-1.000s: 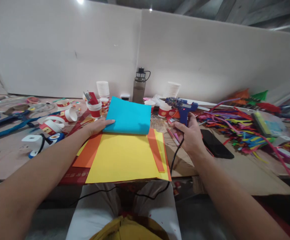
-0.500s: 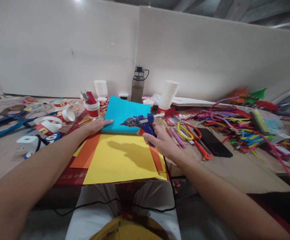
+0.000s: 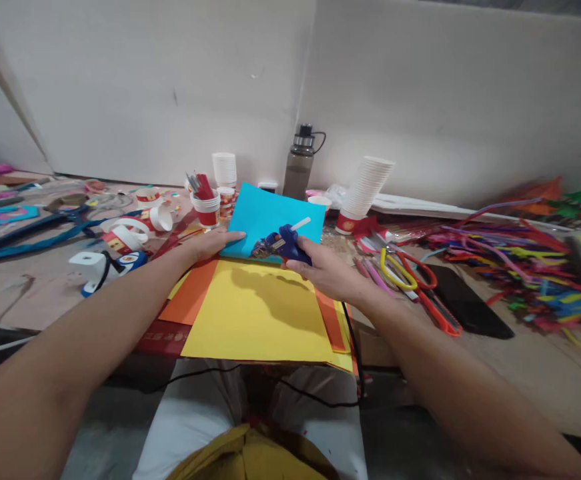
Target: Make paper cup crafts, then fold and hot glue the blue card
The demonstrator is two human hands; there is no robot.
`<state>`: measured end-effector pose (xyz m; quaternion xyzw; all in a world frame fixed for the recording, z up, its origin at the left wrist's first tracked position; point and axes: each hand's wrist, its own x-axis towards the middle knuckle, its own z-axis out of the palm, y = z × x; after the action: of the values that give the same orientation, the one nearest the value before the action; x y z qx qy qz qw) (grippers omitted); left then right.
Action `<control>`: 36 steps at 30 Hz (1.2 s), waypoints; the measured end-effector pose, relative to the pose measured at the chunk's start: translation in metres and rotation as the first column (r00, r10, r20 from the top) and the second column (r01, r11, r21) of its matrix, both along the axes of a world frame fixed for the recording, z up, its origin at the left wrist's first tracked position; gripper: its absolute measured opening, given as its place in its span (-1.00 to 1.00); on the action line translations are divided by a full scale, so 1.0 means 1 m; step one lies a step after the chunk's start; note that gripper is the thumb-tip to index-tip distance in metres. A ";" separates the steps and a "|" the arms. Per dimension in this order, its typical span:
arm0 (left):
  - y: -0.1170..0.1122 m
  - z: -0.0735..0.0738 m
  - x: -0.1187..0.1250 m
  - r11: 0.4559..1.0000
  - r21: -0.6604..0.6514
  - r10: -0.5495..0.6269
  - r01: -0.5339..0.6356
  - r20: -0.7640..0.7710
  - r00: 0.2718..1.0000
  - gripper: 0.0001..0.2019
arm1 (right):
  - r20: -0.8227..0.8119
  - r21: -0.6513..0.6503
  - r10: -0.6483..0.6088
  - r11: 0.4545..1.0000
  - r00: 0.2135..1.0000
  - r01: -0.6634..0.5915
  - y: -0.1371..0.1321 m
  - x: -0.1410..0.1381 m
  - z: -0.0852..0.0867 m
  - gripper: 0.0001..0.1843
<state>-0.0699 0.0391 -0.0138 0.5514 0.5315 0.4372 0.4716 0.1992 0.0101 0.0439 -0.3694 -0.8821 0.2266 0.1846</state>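
Note:
My right hand [image 3: 324, 270] grips a blue glue gun [image 3: 290, 245] by its handle. A white glue stick [image 3: 301, 225] juts from the gun's rear, and its front points down and left over a sheet of blue paper [image 3: 256, 217]. On the paper's left edge is my left hand [image 3: 216, 245], thumb on top and the other fingers mostly hidden. The blue sheet's near edge lies over a larger yellow sheet [image 3: 260, 313], which has orange paper [image 3: 190, 301] beneath it. Whether the nozzle touches the blue sheet I cannot tell.
Behind the paper stand a water bottle [image 3: 300, 163], a stack of paper cups [image 3: 367, 190] and a cup of sticks [image 3: 205, 205]. Scissors [image 3: 395, 267], a red cutter [image 3: 440, 313], a black phone [image 3: 470, 303] and pipe cleaners [image 3: 520, 267] lie right. A black cord [image 3: 355, 353] hangs off the edge.
The glue gun has tilted, its front dropping toward the blue paper and its rear rising. My left hand stays at the paper's left edge. The whole view has shifted left.

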 end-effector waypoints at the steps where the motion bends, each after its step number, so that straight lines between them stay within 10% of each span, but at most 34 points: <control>1: 0.001 -0.001 -0.001 1.000 -0.005 -0.021 0.021 -0.002 1.000 -0.46 | 0.033 0.005 0.007 1.000 0.999 -0.007 0.000 0.000 -0.002 -0.63; 36: 0.001 0.000 0.001 0.982 0.032 -0.187 0.186 0.065 0.980 -0.59 | 0.101 0.006 0.040 0.999 0.994 -0.041 0.003 -0.044 -0.013 -0.69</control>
<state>-0.0690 0.0402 -0.0141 0.5897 0.4556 0.4161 0.5211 0.1551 0.0127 0.0305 -0.3618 -0.8985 0.2075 0.1368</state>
